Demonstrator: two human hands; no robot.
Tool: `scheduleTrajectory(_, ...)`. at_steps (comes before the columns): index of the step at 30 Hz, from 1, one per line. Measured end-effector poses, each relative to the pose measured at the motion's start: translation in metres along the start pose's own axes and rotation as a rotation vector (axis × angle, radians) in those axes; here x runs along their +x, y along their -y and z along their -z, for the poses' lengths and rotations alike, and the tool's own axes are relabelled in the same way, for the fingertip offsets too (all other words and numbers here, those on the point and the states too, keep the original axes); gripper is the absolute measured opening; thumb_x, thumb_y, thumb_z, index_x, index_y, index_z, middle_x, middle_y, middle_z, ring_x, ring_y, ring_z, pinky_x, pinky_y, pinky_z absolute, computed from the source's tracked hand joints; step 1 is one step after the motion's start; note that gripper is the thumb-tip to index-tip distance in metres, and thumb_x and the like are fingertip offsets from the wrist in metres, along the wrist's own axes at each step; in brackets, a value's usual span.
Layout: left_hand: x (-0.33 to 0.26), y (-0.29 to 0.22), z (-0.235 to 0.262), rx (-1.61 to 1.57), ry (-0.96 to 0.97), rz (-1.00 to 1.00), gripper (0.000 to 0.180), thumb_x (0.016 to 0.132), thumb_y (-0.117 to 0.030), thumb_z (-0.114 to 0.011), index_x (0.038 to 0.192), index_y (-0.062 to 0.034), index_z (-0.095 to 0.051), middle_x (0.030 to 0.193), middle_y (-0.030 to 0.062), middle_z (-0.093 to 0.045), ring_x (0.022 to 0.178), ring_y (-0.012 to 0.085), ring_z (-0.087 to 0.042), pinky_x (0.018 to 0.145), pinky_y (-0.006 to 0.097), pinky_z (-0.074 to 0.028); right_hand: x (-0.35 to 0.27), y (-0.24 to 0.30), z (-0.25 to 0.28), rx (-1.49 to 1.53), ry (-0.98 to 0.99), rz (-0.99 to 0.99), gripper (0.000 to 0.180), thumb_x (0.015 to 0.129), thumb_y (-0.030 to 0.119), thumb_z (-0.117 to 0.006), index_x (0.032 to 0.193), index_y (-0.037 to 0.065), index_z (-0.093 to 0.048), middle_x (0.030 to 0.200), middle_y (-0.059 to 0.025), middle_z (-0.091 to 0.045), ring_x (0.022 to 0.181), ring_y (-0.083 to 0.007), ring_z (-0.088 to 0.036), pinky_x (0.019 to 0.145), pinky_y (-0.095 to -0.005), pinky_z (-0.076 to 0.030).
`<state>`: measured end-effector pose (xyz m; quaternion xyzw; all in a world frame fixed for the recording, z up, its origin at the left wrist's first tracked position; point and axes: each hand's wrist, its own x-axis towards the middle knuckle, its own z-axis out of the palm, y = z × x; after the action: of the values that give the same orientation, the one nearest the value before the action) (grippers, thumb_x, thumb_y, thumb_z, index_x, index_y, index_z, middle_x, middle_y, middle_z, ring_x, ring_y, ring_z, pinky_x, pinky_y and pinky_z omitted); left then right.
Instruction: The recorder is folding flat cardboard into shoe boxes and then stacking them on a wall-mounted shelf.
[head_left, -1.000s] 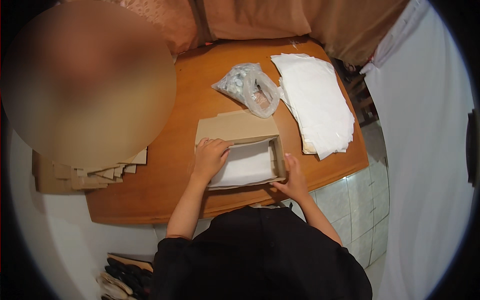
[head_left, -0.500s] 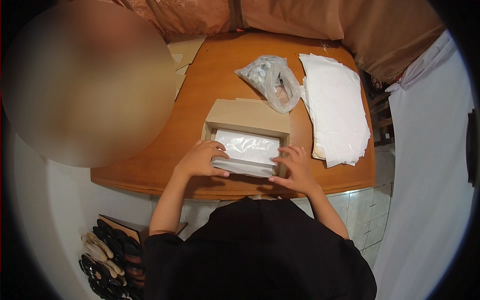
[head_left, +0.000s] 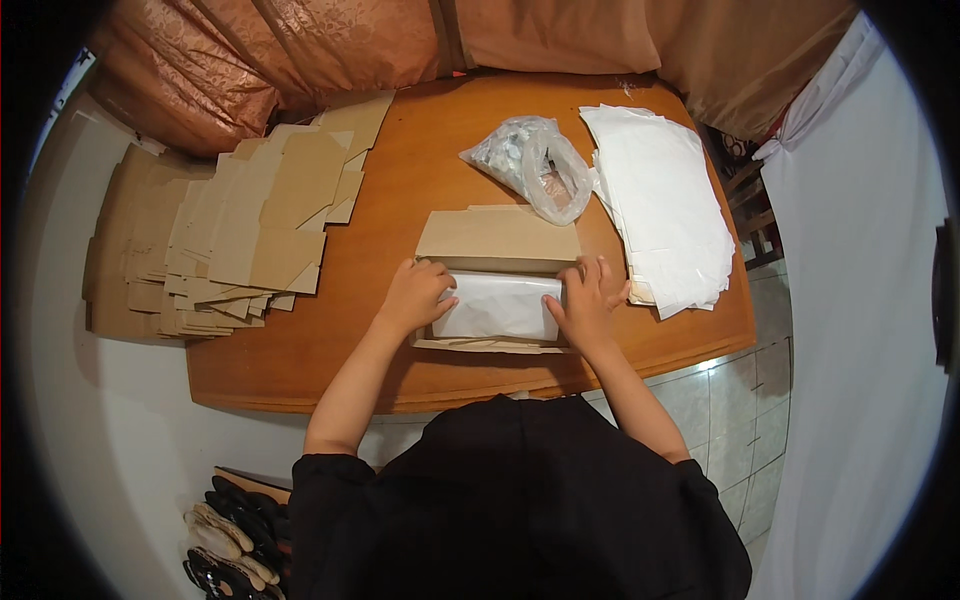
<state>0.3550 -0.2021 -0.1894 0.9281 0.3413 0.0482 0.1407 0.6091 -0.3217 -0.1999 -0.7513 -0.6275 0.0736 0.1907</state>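
An open brown cardboard box (head_left: 440,345) lies at the table's near side, its lid flap (head_left: 498,237) folded back away from me. White paper (head_left: 498,307) fills most of the box's inside; whether anything lies beneath it is hidden. At the left end, my left hand (head_left: 415,293) curls its fingers and thumb over the paper's edge. My right hand (head_left: 588,303) pinches the opposite end, thumb on the paper and fingers bent by the box wall.
Behind the box sits an open clear plastic bag (head_left: 530,165) of small items. A stack of white paper sheets (head_left: 660,210) covers the table's right side. Flat cardboard pieces (head_left: 240,230) pile up at the left. Several shoes (head_left: 235,540) stand low at the left.
Both hands have moved slightly away from me along the box ends. The white paper now shows a broad smooth face instead of a crinkled top with a front fold.
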Motion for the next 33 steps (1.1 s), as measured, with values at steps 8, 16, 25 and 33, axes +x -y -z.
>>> scheduleTrajectory(8, -0.007, -0.006, -0.011, 0.006, -0.364, 0.034, 0.049, 0.067, -0.027, -0.074, 0.112, -0.0130, -0.058, 0.108, 0.0076, -0.055, 0.105, 0.0240, -0.049, 0.086, 0.039, -0.034, 0.000, 0.008, -0.003, -0.026, -0.020, -0.174, 0.087, 0.069, 0.033, -0.075, 0.139, 0.017, -0.026, 0.142, -0.0199, -0.019, 0.135, -0.0395, -0.007, 0.094, -0.0740, -0.007)
scheduleTrajectory(16, 0.014, -0.019, -0.030, 0.159, -0.226, 0.244, 0.104, 0.058, -0.039, -0.081, 0.142, -0.0194, -0.023, 0.140, 0.0170, -0.028, 0.131, 0.0328, -0.025, 0.103, 0.058, -0.019, 0.020, -0.008, -0.026, 0.367, 0.026, -0.198, 0.097, 0.065, 0.015, -0.078, 0.141, 0.010, -0.018, 0.139, -0.0258, -0.027, 0.124, -0.0429, -0.035, 0.099, -0.0455, -0.036)
scheduleTrajectory(25, -0.004, -0.006, -0.033, 0.180, -0.106, 0.425, 0.111, 0.057, -0.044, -0.081, 0.144, -0.0176, -0.018, 0.143, 0.0179, -0.025, 0.133, 0.0329, -0.024, 0.104, 0.059, -0.018, 0.031, 0.007, -0.039, 0.424, 0.079, -0.056, 0.087, 0.068, 0.018, -0.075, 0.138, 0.004, -0.025, 0.130, -0.0248, -0.041, 0.118, -0.0405, -0.043, 0.097, -0.0430, -0.039)
scheduleTrajectory(33, -0.012, -0.007, -0.025, 0.160, -0.115, 0.561, 0.102, 0.060, -0.039, -0.080, 0.142, -0.0178, -0.024, 0.139, 0.0153, -0.031, 0.130, 0.0310, -0.029, 0.104, 0.054, -0.022, 0.138, -0.027, -0.044, 0.488, -0.260, 0.041, 0.026, 0.082, 0.021, -0.055, 0.104, 0.008, -0.061, 0.112, -0.0154, -0.060, 0.102, -0.0336, -0.056, 0.098, -0.0534, -0.030)
